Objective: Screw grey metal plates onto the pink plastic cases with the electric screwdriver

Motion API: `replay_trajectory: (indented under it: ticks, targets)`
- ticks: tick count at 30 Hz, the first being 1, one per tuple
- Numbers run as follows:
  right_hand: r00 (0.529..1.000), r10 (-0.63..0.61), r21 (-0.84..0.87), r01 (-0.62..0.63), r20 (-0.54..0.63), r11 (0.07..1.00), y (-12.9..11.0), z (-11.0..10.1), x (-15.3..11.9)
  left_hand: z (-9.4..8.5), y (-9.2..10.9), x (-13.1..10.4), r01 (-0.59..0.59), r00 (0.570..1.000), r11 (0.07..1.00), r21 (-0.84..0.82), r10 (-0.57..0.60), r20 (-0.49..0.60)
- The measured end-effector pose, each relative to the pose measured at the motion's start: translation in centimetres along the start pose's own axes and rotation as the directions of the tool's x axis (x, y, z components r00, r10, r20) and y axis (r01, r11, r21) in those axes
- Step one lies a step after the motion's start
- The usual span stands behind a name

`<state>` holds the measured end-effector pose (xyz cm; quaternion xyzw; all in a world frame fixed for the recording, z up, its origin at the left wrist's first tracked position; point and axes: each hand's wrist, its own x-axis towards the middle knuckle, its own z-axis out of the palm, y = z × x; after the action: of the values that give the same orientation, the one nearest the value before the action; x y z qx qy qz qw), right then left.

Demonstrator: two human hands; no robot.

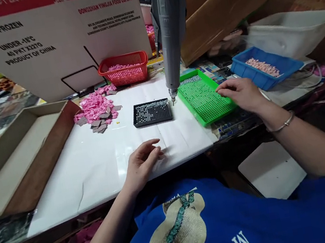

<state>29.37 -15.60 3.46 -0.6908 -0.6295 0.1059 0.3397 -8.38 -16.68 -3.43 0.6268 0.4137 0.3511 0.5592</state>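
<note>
Pointing right above the near part of the white tabletop (100, 161), the left hand (144, 162) is loosely curled, thumb and forefinger apart. The black tray (154, 122) of small metal parts (145, 113) lies just beyond it. The right hand (241, 93) is at the right edge of the green tray (209, 100), fingertips close together; I cannot tell whether they pinch anything. There is one black tray, one green tray, one blue tray (270, 71) farther right, and one power screwdriver (170, 32), tip down. Printed cardboard (56, 39) stands at the far left, behind one pink heap (95, 106).
</note>
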Motion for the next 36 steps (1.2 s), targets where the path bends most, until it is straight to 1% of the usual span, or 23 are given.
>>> replay_trajectory:
  ticks: [2, 5, 8, 12, 16, 23, 27, 31, 33, 36]
  targets:
    - [0.996, -0.004, -0.159, 0.017, 0.085, 0.987, 1.1, 0.1, 1.2, 0.0, 0.0, -0.1, -0.006, 1.0, 0.999, 0.032, 0.006, 0.005]
    - [0.977, 0.003, -0.36, 0.076, 0.214, 0.93, 1.8, 0.8, 2.3, 0.0, 0.3, -0.3, -0.015, 1.0, 0.997, 0.079, 0.013, 0.016]
    - [0.947, 0.007, -0.482, 0.156, 0.32, 0.862, 1.8, 1.2, 2.9, 0.1, 0.4, -0.4, -0.018, 1.0, 0.996, 0.089, 0.017, 0.021]
    - [0.911, 0.02, -0.5, 0.208, 0.412, 0.84, 1.7, 1.4, 3.6, 0.2, 0.5, -0.4, -0.023, 1.0, 0.996, 0.085, 0.021, 0.017]
    - [0.885, 0.009, -0.505, 0.257, 0.465, 0.824, 1.8, 1.4, 4.0, 0.2, 0.4, -0.5, -0.031, 1.0, 0.993, 0.11, 0.03, 0.01]
    - [0.876, 0.001, -0.489, 0.268, 0.482, 0.83, 1.4, 1.4, 3.6, 0.2, 0.4, -0.5, -0.029, 1.0, 0.992, 0.124, 0.028, 0.009]
    - [0.884, 0.01, -0.49, 0.249, 0.466, 0.836, 1.3, 1.6, 3.4, 0.2, 0.4, -0.5, -0.049, 0.999, 0.988, 0.144, 0.048, 0.008]
    - [0.893, 0.022, -0.494, 0.228, 0.449, 0.839, 1.4, 1.6, 3.8, 0.2, 0.4, -0.5, -0.058, 0.998, 0.986, 0.154, 0.057, 0.009]
    - [0.884, 0.019, -0.491, 0.241, 0.466, 0.837, 1.3, 1.4, 4.3, 0.3, 0.4, -0.5, -0.057, 0.998, 0.986, 0.158, 0.056, 0.008]
    - [0.85, 0.023, -0.51, 0.294, 0.527, 0.809, 0.8, 1.2, 5.0, 0.3, 0.5, -0.5, -0.052, 0.999, 0.987, 0.152, 0.052, 0.01]
